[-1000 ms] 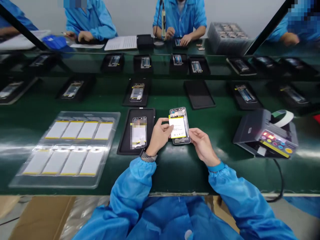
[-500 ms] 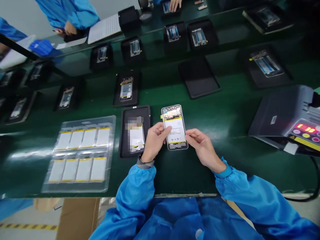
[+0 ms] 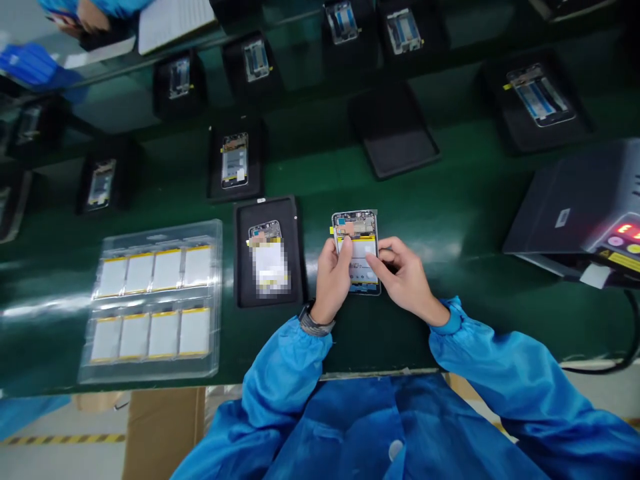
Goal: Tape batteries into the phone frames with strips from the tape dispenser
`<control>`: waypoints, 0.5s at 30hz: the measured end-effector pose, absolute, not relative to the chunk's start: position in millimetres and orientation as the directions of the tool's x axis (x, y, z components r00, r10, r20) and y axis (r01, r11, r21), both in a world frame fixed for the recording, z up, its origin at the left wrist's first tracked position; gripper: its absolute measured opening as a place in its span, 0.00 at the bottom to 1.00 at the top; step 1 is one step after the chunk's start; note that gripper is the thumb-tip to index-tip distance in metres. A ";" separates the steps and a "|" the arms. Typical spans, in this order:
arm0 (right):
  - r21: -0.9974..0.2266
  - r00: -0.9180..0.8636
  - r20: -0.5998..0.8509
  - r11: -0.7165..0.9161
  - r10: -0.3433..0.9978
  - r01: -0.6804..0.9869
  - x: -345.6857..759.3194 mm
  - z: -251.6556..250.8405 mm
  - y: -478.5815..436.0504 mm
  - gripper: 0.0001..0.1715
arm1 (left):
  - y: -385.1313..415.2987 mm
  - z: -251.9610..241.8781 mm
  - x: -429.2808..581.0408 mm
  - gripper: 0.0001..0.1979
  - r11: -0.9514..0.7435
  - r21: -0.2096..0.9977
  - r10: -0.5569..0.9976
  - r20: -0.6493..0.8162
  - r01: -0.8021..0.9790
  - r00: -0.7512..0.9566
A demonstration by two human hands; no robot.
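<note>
While a worker in a blue smock (image 3: 400, 427) sat at a green assembly bench (image 3: 320, 180), the left hand (image 3: 333, 280) and right hand (image 3: 407, 280) gripped an open phone housing (image 3: 356, 223) from both sides, fingers closed over its yellow-edged battery (image 3: 363, 257). Just left of the housing lay a black tray (image 3: 297, 267) holding a second housing (image 3: 264, 233), with a clear blister tray (image 3: 218, 300) of 8 batteries (image 3: 167, 270) farther left. A dark grey tester (image 3: 565, 213) with a lit red display stood well right of the housing.
</note>
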State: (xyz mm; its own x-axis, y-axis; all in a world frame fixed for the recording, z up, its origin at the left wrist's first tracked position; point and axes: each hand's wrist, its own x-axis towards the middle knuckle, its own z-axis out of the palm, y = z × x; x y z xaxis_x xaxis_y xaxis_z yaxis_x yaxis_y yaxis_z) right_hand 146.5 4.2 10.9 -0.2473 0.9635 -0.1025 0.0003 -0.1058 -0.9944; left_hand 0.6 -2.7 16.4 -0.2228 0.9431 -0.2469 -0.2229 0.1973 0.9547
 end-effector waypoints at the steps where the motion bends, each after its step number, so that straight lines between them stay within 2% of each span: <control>1: -0.996 -0.241 -0.083 -0.072 0.967 0.055 146.5 9.8 3.4 0.17 | -2.6 14.6 1.9 0.20 0.194 0.954 0.940 -0.248 -0.230 -0.235; 5: -0.982 -0.190 -0.007 0.029 0.982 0.186 148.3 9.4 4.7 0.16 | -2.9 13.4 4.6 0.20 0.193 0.959 0.946 -0.238 -0.206 -0.221; 15: -0.974 -0.065 0.045 0.058 0.997 0.217 149.9 11.1 8.3 0.18 | -8.2 18.2 13.1 0.17 0.157 0.987 0.967 -0.162 -0.043 -0.194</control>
